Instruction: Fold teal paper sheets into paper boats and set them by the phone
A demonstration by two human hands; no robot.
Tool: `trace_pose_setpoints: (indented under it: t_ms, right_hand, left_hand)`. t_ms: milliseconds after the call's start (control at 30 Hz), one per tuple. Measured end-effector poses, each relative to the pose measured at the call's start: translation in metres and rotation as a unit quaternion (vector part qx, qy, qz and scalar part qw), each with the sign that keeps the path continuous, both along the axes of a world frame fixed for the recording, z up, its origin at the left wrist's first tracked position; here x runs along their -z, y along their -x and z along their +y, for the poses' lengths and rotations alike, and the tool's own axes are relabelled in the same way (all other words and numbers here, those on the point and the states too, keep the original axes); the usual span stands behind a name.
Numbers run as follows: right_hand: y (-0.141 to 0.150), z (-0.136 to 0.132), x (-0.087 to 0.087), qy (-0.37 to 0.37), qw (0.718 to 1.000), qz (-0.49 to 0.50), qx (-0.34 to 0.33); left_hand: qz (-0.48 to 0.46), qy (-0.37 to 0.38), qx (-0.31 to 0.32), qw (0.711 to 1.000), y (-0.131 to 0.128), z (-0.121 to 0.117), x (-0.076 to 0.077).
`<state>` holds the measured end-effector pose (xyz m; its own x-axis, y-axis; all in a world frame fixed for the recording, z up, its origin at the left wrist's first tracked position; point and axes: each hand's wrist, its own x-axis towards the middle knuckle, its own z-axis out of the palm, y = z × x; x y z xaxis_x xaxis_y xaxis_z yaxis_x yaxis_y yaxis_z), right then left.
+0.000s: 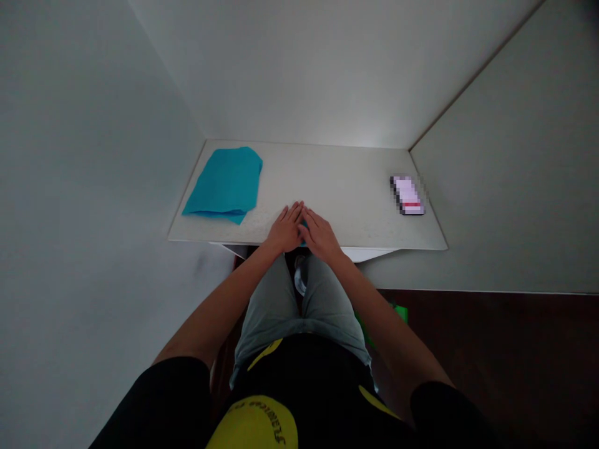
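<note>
Both hands lie palm down at the front edge of the white tabletop (327,181), fingertips meeting. My left hand (286,231) is flat with its fingers stretched out, and my right hand (321,233) rests beside it in the same way. Between and beneath them shows a bit of a small teal piece (304,224); most of it is covered, so its shape is hidden. Left of the hands lies a larger teal sheet (227,182), folded over in layers with uneven edges. Whether it is paper or cloth I cannot tell.
A phone-like object (408,195), blurred by pixels, lies near the right end of the tabletop. Walls rise at the left (93,187), back and right. Below the table are my legs (276,299) and a green object (401,312) on the dark floor.
</note>
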<state>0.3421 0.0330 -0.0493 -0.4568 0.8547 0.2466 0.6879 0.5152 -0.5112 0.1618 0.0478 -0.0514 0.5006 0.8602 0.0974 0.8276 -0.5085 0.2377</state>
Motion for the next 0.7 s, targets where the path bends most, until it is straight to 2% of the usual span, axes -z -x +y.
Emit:
trace_pose_setpoints:
  t_ms: [100, 167, 367, 533, 700]
  right_hand:
    - [0.02, 0.007, 0.008, 0.019, 1.0, 0.013, -0.007]
    - [0.022, 0.007, 0.014, 0.025, 1.0, -0.004, -0.019]
    - [-0.008, -0.004, 0.019, 0.0, 0.997, -0.069, -0.044]
    - [-0.028, -0.01, 0.015, -0.027, 0.994, -0.09, -0.062]
    - [-0.05, -0.012, 0.009, -0.026, 0.991, -0.105, -0.078]
  left_hand:
    - [0.013, 0.017, 0.017, 1.0, 0.007, 0.003, 0.0]
    - [0.017, 0.023, 0.013, 1.0, 0.014, 0.005, -0.001]
    - [0.006, 0.012, -0.009, 1.0, 0.042, 0.0, -0.006]
    - [-0.036, -0.003, -0.035, 0.999, 0.052, -0.008, -0.008]
    - [-0.104, -0.014, 0.017, 0.994, 0.064, -0.019, -0.008]
